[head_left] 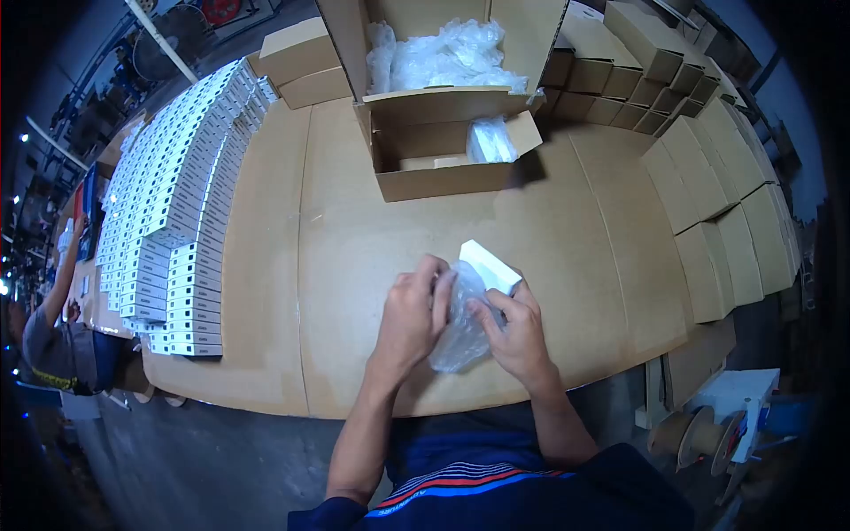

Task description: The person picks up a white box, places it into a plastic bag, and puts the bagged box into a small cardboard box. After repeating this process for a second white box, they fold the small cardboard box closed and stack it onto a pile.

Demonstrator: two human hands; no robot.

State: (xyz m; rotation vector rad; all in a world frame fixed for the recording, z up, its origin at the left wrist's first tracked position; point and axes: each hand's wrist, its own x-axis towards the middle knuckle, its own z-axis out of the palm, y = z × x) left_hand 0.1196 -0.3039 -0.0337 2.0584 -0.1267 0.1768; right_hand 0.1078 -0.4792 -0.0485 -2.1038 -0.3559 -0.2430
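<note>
Both my hands are together over the table, near its front. A clear bubble wrap bag (462, 332) hangs between them, its lower end toward me. My left hand (412, 310) pinches the left side of the bag near its top. A small white box (487, 267) sticks out at the top of the bag; how far it sits inside is hard to see. My right hand (515, 332) grips the box's lower right end, with the thumb against the bubble wrap.
An open carton (443, 183) with a wrapped white item (491, 140) stands ahead. Behind it is a large carton of bubble wrap bags (452, 57). Stacked white boxes (177, 212) fill the left, brown cartons (708, 168) the right. A co-worker (62, 336) stands far left.
</note>
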